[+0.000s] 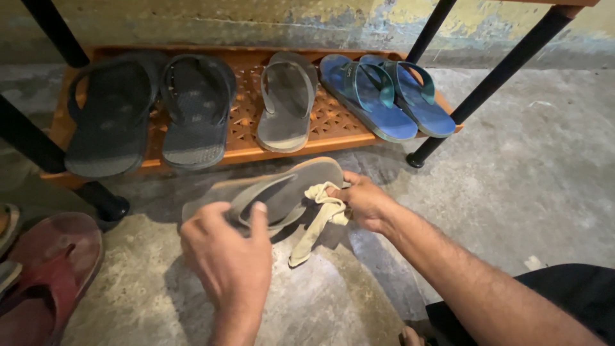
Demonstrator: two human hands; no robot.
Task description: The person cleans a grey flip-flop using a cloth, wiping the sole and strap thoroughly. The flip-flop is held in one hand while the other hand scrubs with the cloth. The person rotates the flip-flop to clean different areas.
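My left hand (pixel 225 250) grips a grey flip-flop (pixel 288 186) by its strap, holding it just above the concrete floor in front of a low shelf. My right hand (pixel 365 202) pinches a crumpled cream cloth (pixel 320 218) against the sandal's sole; the cloth's tail hangs down toward the floor. The matching grey flip-flop (pixel 287 102) lies on the orange shelf (pixel 240 152) just behind.
The orange lattice shelf also carries a pair of black flip-flops (pixel 150 109) at left and a pair of blue ones (pixel 384 96) at right. Black metal legs (pixel 493 83) frame it. A red sandal (pixel 48 275) lies on the floor at lower left.
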